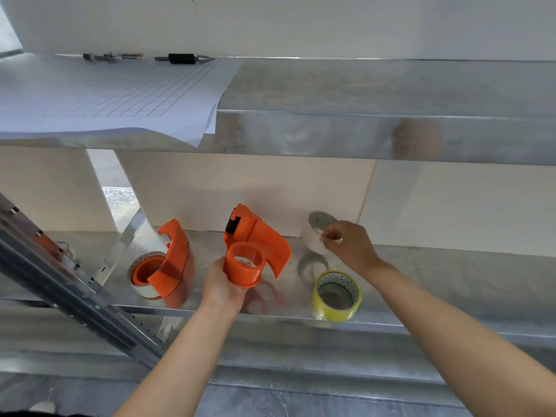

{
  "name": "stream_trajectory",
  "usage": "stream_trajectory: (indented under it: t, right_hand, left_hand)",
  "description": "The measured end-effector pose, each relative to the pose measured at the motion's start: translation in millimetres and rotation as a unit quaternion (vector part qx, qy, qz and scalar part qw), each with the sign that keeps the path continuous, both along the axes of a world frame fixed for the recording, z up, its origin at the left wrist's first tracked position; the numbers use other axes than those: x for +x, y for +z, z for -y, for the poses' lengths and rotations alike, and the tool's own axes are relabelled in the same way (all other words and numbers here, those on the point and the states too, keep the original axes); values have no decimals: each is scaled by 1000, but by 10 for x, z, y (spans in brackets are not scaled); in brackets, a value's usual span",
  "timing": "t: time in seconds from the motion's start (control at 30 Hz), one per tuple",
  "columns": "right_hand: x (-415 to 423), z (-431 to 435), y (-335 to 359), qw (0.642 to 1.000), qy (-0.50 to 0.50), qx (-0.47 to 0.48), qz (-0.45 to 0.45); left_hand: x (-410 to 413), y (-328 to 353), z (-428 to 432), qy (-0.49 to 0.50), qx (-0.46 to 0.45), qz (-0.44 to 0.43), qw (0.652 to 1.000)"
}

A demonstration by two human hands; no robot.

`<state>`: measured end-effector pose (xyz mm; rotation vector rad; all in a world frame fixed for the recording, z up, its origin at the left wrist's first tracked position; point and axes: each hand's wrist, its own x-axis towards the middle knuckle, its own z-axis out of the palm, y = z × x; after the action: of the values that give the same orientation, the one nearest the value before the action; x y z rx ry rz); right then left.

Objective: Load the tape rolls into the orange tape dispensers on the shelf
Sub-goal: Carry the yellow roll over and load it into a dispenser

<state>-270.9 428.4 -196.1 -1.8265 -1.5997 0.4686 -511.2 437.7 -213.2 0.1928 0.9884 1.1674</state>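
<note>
My left hand [224,284] grips an empty orange tape dispenser [252,248] by its round hub, holding it above the metal shelf [451,284]. To its right, my right hand [349,243] holds a clear tape roll [314,233] tilted and lifted off the shelf near the back wall. A yellow tape roll [337,294] lies flat by the shelf's front edge, below my right hand. A second orange dispenser [168,260] lies on the shelf at the left with a tape roll on its hub.
An upper metal shelf [361,94] overhangs the work area and carries gridded paper sheets [105,94] and pens [183,58]. A slanted metal rail [66,284] crosses at the left. A white wall panel [240,188] backs the shelf.
</note>
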Motion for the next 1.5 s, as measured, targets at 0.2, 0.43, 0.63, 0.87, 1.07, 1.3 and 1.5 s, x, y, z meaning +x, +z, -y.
stream_trajectory:
  t: [0.2, 0.43, 0.63, 0.87, 1.07, 1.3, 1.5]
  right_hand:
    - [49, -12, -342, 990, 15, -118, 82]
    - [-61, 213, -168, 987, 2, -122, 105]
    - [-294, 690, -405, 934, 129, -220, 249]
    - [-492, 643, 110, 934, 13, -6, -356]
    - [-708, 698, 240, 956, 226, 12, -187]
    - [-769, 696, 350, 963, 235, 130, -15]
    - [-997, 788, 410, 935, 101, 148, -306]
  left_hand:
    - [124, 40, 40, -6, -12, -1, 1000]
    - [163, 13, 87, -25, 4, -15, 1000]
    - [204, -3, 121, -29, 44, -172, 984]
    - [219, 174, 310, -20, 189, -306, 933]
    - [226, 392, 553, -66, 334, -327, 881]
    - [141, 516, 631, -57, 364, -376, 850]
    - [171, 587, 630, -90, 347, -302, 884]
